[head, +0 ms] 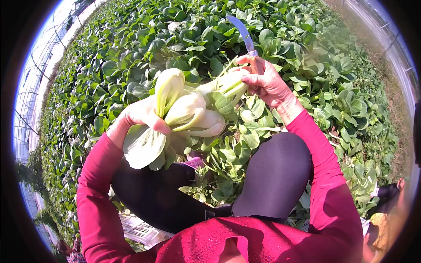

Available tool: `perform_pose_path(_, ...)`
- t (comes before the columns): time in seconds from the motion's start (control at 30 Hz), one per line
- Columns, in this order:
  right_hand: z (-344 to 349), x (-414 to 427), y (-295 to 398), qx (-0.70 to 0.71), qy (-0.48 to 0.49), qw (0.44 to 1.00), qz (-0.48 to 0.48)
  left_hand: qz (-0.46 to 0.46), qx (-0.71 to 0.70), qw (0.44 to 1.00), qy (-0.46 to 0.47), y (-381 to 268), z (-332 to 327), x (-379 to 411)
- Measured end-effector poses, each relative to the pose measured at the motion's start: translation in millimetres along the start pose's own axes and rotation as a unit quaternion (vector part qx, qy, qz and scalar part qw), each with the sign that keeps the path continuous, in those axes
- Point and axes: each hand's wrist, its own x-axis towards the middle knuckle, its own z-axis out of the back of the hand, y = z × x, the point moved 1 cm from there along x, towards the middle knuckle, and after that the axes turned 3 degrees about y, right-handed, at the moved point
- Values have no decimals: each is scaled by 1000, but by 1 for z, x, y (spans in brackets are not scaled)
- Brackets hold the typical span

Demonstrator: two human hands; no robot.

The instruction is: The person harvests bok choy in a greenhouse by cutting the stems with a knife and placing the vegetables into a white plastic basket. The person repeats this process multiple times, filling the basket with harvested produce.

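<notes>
My left hand (146,115) grips several heads of bok choy (187,110) by their stalks, the pale bulging bases facing up and right and broad leaves hanging below. In my right hand (266,82) is the wooden handle of a curved knife (245,34), its blade pointing up and away from me. The fingers and thumb of that hand also touch the pale stalks of another bok choy (230,82), beside the bunch. Part of the left palm is hidden behind the bunch.
Dense rows of leafy bok choy (138,49) spread ahead and to both sides. Cut leaves (230,151) lie between my knees. A white plastic crate (141,230) is beside me at lower left. Another person (383,227) is at the lower right edge. Greenhouse frames (33,85) stand at left.
</notes>
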Motion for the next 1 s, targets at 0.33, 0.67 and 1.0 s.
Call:
perform_pose_path(0.33,-77,-53,71,-110,121,986,-23,-135,-264,954,-39,14,-99,-54)
perform_pose_path(0.67,-107,-65,58,-235,84,964,-88,-287,-344,883,-140,71,-134,-98)
perform_pose_path(1.0,-71,-60,32,-509,66,854,-90,-307,-375,841,-239,70,-153,-110)
